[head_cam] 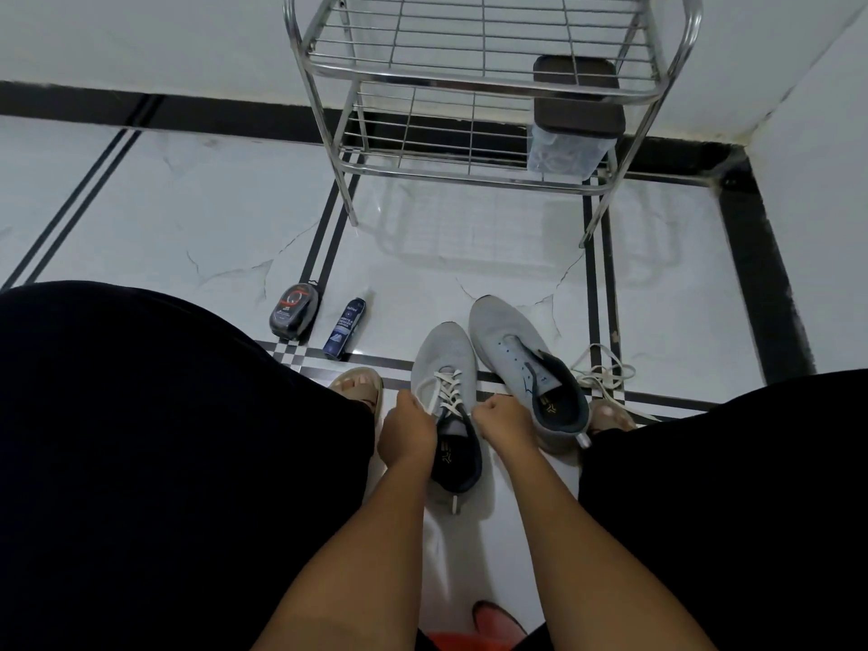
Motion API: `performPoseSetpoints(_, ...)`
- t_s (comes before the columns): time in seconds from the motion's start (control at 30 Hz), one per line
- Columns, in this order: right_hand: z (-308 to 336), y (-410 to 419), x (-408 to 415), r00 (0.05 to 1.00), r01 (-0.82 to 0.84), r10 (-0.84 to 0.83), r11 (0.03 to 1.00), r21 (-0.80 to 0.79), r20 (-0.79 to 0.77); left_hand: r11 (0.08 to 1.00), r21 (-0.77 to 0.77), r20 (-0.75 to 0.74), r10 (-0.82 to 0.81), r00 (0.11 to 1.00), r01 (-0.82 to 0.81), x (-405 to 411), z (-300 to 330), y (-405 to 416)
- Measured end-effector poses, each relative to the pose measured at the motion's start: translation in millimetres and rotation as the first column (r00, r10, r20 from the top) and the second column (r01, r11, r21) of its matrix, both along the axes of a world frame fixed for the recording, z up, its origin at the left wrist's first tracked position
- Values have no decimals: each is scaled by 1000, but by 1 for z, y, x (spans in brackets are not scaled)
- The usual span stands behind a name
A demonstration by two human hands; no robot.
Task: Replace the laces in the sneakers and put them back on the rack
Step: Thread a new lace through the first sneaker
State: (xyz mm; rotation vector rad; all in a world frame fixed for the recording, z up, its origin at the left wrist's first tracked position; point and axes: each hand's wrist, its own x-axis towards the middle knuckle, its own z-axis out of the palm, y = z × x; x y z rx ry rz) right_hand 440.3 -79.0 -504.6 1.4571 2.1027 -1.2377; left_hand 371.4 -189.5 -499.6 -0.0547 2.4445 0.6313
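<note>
Grey laced sneaker (444, 368), unlaced sneaker (516, 354) beside, loose lace (603, 371)

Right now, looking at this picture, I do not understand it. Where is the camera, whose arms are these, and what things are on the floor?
The camera sits on a person's head, looking down at their own arms. The left hand and right hand each pull a lace end on the laced grey sneaker. Beside it lies the unlaced sneaker, with a loose white lace on the tiled floor. Further left are a shoe polish sponge and a spray bottle. Behind stands the metal shoe rack.
</note>
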Motion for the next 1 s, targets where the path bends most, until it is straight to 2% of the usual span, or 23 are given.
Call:
performPoseSetpoints(0.07, 4, -6, 3, 999, -48, 49, 998, -49, 13, 999, -29, 90, -22, 996, 24, -1, -8, -2)
performPoseSetpoints(0.13, 3, -9, 5, 995, -92, 95, 993, -79, 26, 999, 18, 179, 27, 984, -31, -3, -12, -3)
performPoseSetpoints(0.23, -4, -10, 8, 987, -157, 157, 988, 0, 42, 996, 41, 231, 66, 971, -77, -5, -13, 0)
performPoseSetpoints(0.33, -10, -13, 7, 984, -170, 163, 982, 81, 77, 998, 55, 200, 13, 980, -25, -6, -14, 4)
performPoseSetpoints(0.5, -13, -15, 6, 979, -186, 177, 977, 101, 97, 999, 41, 157, 23, 987, -30, -10, -22, 4)
performPoseSetpoints(1.0, -13, -13, 7, 979, -192, 184, 977, 88, 90, 979, 88, 232, 160, 959, -185, -14, -47, -2)
